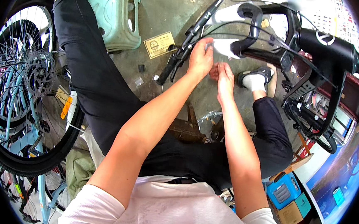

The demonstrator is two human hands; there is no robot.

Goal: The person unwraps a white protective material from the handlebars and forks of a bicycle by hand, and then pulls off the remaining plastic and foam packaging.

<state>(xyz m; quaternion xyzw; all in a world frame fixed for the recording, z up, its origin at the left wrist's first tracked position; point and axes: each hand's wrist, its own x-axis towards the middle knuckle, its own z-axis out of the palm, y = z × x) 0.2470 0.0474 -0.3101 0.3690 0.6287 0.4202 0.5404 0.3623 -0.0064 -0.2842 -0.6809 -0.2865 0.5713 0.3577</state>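
Observation:
My left hand (200, 60) is closed beside the black handlebar (194, 33), its fingertips pinched together; what lies between them, if anything, I cannot make out. Close to its right, my right hand (225, 80) is raised with the fingers bent toward the left hand. Those fingertips are smeared, so their grip is unclear. The handlebar ends in a black grip with a brake lever (175, 66). Black cables (272, 37) run from it toward the black bicycle frame (327, 45). White wrapping (223, 47) covers part of a black tube just beyond my hands.
A pale green plastic stool (113, 20) stands at the far left. Bicycle wheels (28, 159) and a light blue frame (13, 135) crowd the left side. A yellow card (159, 44) lies on the floor. At lower right are a blue case (283, 192) and a cardboard box (291, 215).

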